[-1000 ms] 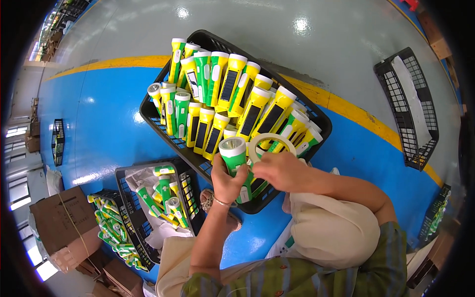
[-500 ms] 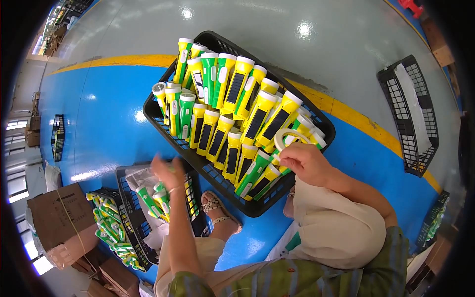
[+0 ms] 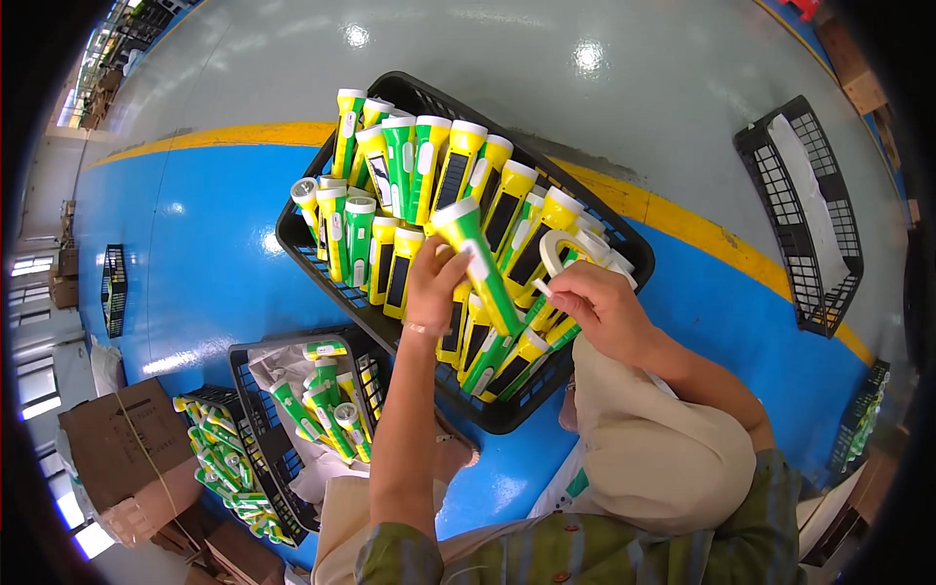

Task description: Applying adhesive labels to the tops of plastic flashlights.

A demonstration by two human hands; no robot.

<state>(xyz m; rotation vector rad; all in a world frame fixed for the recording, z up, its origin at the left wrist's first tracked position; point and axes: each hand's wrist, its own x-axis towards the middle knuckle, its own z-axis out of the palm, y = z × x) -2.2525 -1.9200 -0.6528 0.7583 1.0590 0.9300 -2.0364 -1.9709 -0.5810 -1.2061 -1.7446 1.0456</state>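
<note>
The left hand (image 3: 435, 288) grips one flashlight (image 3: 483, 268), the right hand (image 3: 600, 300) pinches a tape strip (image 3: 542, 287); flashlights (image 3: 322, 402) in the paper-lined crate (image 3: 278, 456) seem done, those filling the large crate (image 3: 495, 420) outstanding.

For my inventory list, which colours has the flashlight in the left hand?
The flashlight is green and yellow, with a white rim; best seen in head view.

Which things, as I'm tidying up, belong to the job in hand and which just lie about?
Likely the job:
flashlight in left hand
tape roll in right hand
large crate of flashlights

Likely lying about:
cardboard box, left
lined crate, far right
</note>
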